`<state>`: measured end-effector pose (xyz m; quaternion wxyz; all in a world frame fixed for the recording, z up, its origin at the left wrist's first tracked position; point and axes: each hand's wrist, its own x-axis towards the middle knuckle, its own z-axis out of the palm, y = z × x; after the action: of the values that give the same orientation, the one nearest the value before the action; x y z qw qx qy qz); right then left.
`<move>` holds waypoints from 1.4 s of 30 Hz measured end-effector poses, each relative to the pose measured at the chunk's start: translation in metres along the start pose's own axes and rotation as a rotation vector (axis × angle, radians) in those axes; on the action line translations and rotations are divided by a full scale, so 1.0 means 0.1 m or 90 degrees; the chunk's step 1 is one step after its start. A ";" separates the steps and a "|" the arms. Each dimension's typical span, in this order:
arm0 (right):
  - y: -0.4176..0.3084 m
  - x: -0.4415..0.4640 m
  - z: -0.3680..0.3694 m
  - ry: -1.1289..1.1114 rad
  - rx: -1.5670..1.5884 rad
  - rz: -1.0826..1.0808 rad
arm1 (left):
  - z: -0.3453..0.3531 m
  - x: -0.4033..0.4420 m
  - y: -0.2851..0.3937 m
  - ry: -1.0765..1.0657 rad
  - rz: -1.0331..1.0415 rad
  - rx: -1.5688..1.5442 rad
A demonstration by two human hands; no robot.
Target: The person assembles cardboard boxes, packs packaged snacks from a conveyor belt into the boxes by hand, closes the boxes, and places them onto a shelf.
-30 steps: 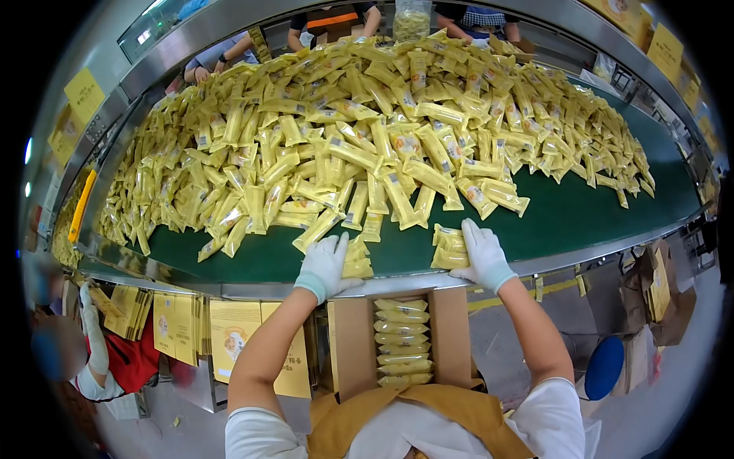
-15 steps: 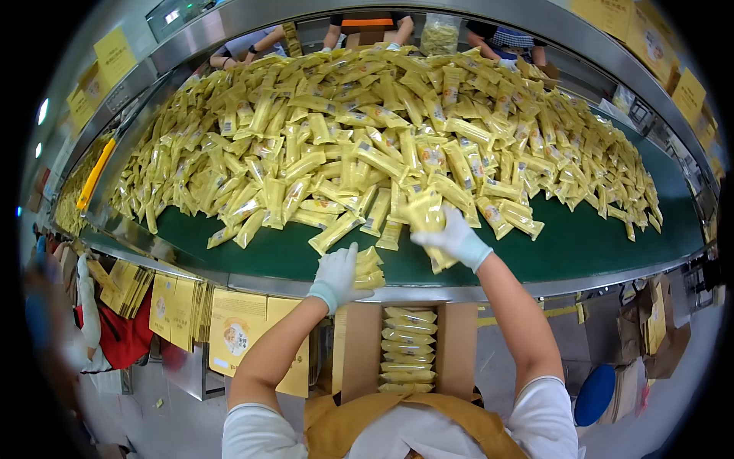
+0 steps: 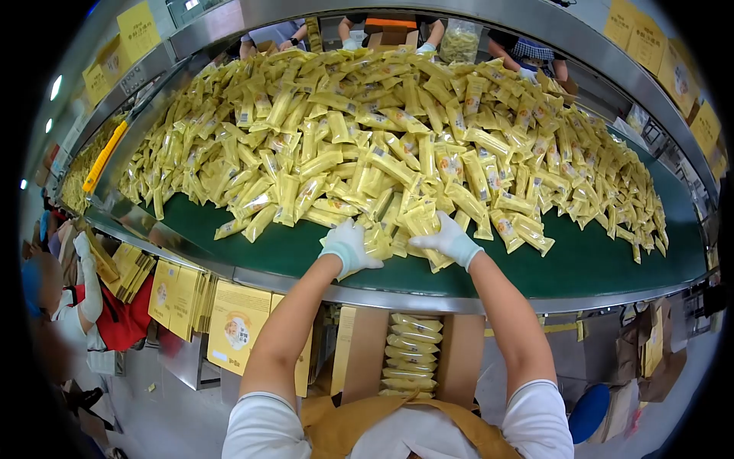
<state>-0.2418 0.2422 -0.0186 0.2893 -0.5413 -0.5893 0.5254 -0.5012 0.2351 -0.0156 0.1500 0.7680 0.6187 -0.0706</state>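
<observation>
Open carton [image 3: 462, 356], brown: placed in front of the wearer, at the near side of the green tabletop [image 3: 596, 268]; a row of yellow packets [image 3: 411, 353] is contained between its two brown side panels

Heap of wrapped packets [image 3: 367, 153], yellow, with small printed labels: spread in great number across the tabletop, beyond the open carton

Left hand [image 3: 348, 243], white-gloved: positioned beyond the open carton and slightly to its left; its grip is closed around a small cluster of packets [image 3: 378, 243], which is held between fingers and thumb at the near edge of the heap

Right hand [image 3: 449, 241], white-gloved: positioned beyond the open carton and slightly to its right; its grip is clamped on a bunch of packets [image 3: 420, 220], by which the left cluster is closely neighboured

Flat printed boards [image 3: 237, 325], yellow: stood upright to the left of the open carton

Blue stool [image 3: 589, 413]: seen to the right of the open carton, well apart

Clear bag [image 3: 460, 42], filled: stood far beyond the open carton, behind the heap; co-workers' arms are seen on that far side, faces out of frame

Red garment [image 3: 126, 315]: worn by a co-worker well to the left of the open carton
</observation>
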 end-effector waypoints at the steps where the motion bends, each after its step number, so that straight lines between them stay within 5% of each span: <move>1: 0.02 -0.04 0.00 -0.001 0.027 -0.010 | 0.05 -0.01 0.03 0.003 -0.015 -0.001; 7: -0.07 -0.21 -0.02 -0.037 0.387 0.057 | 0.03 -0.30 0.05 -0.008 0.018 -0.019; 11: -0.11 -0.08 0.15 -0.051 0.250 0.053 | 0.15 -0.35 0.03 0.037 0.024 -0.002; 14: 0.12 0.18 0.47 0.131 -0.341 0.102 | 0.29 -0.27 -0.01 0.051 0.040 0.022; 27: 0.32 0.22 0.38 0.050 -0.009 -0.018 | 0.26 -0.29 -0.01 0.039 0.040 0.013; 34: -0.27 -0.64 -0.27 0.088 -0.496 -0.190 | 0.20 -0.32 0.03 0.029 0.034 0.032; 39: -0.02 -1.14 -0.86 0.030 -0.977 -0.123 | 0.27 -0.31 0.02 0.068 0.046 0.036; 42: 0.05 -1.18 -0.88 -0.162 -0.882 0.087 | 0.25 -0.32 0.04 0.056 0.037 0.037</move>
<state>-0.1311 0.1572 0.0278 -0.2264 -0.5709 -0.7821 0.1056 -0.5029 0.1965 -0.0295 0.1027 0.7919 0.5998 -0.0505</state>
